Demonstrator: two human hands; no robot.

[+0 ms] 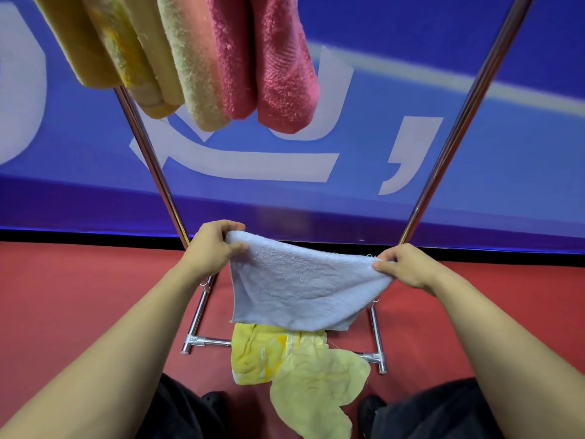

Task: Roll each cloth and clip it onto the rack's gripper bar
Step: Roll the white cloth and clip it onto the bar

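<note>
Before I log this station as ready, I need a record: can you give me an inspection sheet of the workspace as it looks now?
Surface: red floor; the rack's base bars stand on it.
Job's things: pale blue cloth held spread out, not yet rolled; rolled cloths, yellow, beige and pink, hang at the top of the rack; the bar they hang from is out of view.
Clutter: two yellow cloths lie crumpled on the floor at the rack's base.
Grippers: left hand and right hand each pinch an upper corner of the pale blue cloth.
Cables: nothing seen.
Surroundings: blue wall with white lettering behind the rack.
</note>
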